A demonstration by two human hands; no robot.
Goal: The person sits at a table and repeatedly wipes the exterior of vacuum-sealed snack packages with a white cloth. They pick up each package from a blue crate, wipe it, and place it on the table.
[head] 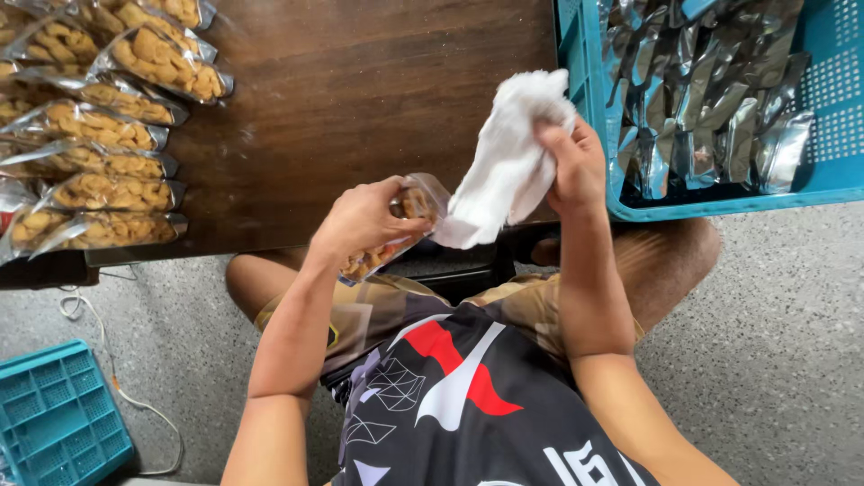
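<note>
My left hand (364, 219) grips a clear plastic pouch of brown snack pieces (407, 209), held over the near edge of the dark wooden table (360, 90). My right hand (571, 166) holds a white cloth (504, 162) that hangs down against the open top of the pouch. Both hands are close together above my lap.
Several filled clear snack pouches (99, 126) lie in rows on the table's left side. A blue plastic crate (585, 108) at right holds several silver foil bags (711, 90). Another blue crate (54, 418) and a white cable (99, 351) lie on the grey floor at lower left.
</note>
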